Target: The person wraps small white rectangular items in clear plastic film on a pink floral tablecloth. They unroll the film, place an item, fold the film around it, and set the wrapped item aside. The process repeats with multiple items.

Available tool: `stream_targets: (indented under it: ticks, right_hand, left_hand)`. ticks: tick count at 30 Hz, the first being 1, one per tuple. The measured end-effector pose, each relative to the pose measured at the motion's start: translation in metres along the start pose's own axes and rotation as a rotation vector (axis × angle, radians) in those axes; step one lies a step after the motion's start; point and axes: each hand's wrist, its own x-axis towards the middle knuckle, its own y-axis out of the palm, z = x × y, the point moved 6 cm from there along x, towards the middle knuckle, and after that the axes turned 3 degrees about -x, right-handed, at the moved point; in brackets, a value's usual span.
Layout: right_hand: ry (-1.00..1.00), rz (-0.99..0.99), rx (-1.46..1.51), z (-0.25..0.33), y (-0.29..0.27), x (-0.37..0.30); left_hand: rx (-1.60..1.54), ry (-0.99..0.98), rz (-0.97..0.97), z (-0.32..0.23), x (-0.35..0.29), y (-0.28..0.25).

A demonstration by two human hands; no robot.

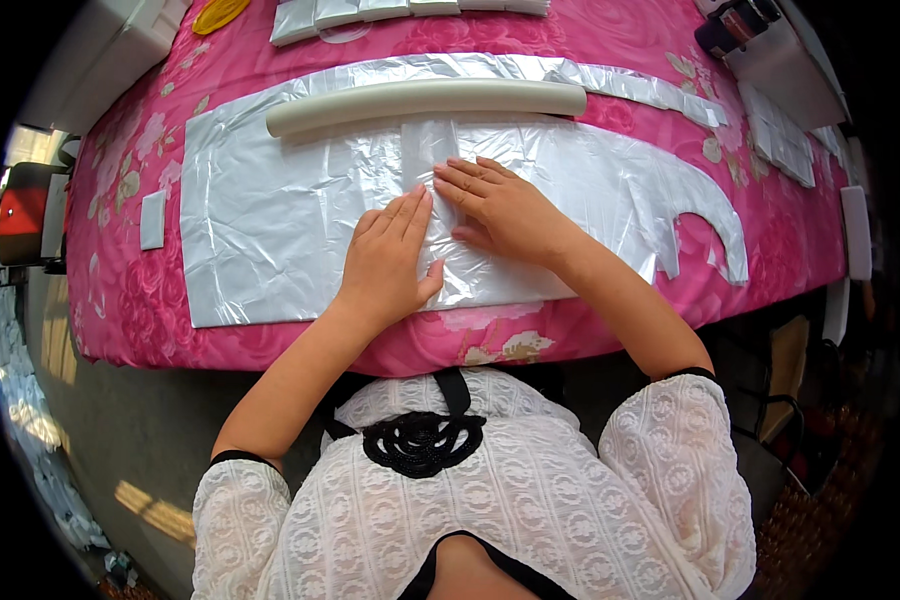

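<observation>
My left hand [390, 255] lies flat, fingers together, on a large sheet of clear plastic film [270, 230] spread over a silvery grey panel on the pink flowered table cover [130, 300]. My right hand [495, 205] presses flat beside it, fingertips touching a narrow strip of clear film [425, 145] that runs up the sheet's middle. Both hands rest palm down and hold nothing. A long cream foam tube [425, 100] lies across the sheet just beyond my fingers.
A silvery strip [630, 78] curves along the far side. Small white rectangular pieces [390, 10] lie in a row at the back, more at the right [780, 140] and one at the left [152, 220]. A yellow object [218, 14] sits far left, a dark tool [735, 25] far right.
</observation>
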Motion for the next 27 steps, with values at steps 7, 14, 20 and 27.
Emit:
stream_targets:
  ticks: [7, 14, 20, 27]
  right_hand:
    - [-0.004, -0.003, 0.194, -0.010, -0.011, 0.008]
    - [0.001, -0.211, 0.209, 0.002, -0.010, 0.004]
    - [-0.003, -0.244, 0.285, 0.014, -0.008, -0.013]
    - [0.515, -0.008, 0.566, -0.012, -0.008, 0.005]
  left_hand:
    - [0.166, 0.142, -0.052, 0.003, 0.014, -0.003]
    - [-0.063, 0.239, -0.009, 0.005, 0.003, -0.011]
    - [-0.223, 0.131, 0.003, 0.001, -0.018, -0.016]
    - [-0.299, -0.302, 0.026, 0.025, -0.010, -0.008]
